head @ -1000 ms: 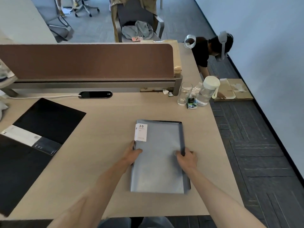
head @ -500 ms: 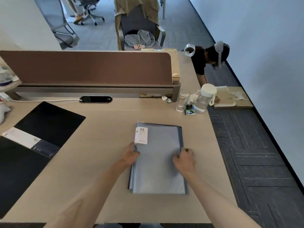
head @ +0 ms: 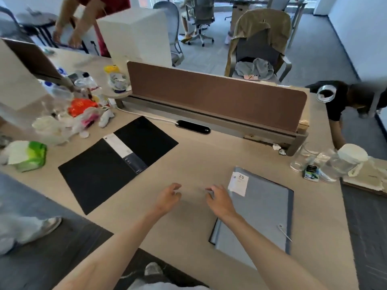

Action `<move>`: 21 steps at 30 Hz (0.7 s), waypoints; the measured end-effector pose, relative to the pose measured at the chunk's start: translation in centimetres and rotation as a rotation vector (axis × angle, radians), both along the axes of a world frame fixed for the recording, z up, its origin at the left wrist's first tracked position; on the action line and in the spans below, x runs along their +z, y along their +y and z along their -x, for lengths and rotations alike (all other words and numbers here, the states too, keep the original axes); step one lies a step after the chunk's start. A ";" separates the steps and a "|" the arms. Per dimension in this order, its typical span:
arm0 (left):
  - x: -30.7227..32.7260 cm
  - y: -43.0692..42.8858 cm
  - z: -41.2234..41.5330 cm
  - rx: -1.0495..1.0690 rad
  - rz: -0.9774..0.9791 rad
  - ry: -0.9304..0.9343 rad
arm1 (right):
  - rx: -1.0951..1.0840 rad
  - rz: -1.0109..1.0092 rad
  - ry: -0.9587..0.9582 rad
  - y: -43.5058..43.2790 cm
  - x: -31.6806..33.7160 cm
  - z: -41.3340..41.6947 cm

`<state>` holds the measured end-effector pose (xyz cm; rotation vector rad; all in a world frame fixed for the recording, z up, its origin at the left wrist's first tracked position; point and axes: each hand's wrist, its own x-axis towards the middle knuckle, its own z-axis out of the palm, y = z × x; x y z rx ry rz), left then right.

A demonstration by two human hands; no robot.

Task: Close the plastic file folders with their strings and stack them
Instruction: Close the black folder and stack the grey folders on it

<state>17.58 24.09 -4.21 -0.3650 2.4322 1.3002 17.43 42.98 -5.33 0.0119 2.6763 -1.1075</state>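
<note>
Both my hands have come off the grey file folder (head: 258,208). Half a second ago they pressed its left and right edges; now the left hand (head: 168,198) hovers over bare table (head: 194,155) and the right hand (head: 219,200) is at the folder's near-left edge, fingers loosely curled. Neither grip holds anything; both are slack and part open. My view has also swung left, so the black folder (head: 117,162) now sits well in frame, lying open and flat on the table, well apart from the grey one.

The grey folder lies shut on the right side of the table, its white label (head: 238,184) at the far-left corner and its string (head: 284,233) trailing near the right edge; whether that string is fastened I cannot tell. I judge the grey folder is being left as the base of the stack and the black folder is next: it must be folded shut, tied and carried over. The hands look headed that way.
</note>
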 end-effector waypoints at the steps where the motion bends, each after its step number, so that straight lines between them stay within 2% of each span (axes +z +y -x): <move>1: 0.1 -1.2 -0.2 0.019 0.005 0.007 | 0.023 -0.006 -0.002 -1.1 0.0 0.3; 6: 0.4 -7.7 -1.8 0.120 -0.031 -0.030 | 0.140 0.010 -0.045 -7.8 -0.5 1.6; 10: 0.0 -13.1 -1.6 0.167 -0.017 -0.028 | 0.136 0.053 -0.139 -13.0 -0.6 3.4; 18: -2.2 -23.0 5.5 0.103 0.019 -0.055 | -0.115 0.202 -0.308 -22.6 -1.5 9.6; 21: -3.4 -26.3 9.0 -0.087 0.116 -0.087 | -0.272 0.269 -0.395 -26.1 -2.1 11.3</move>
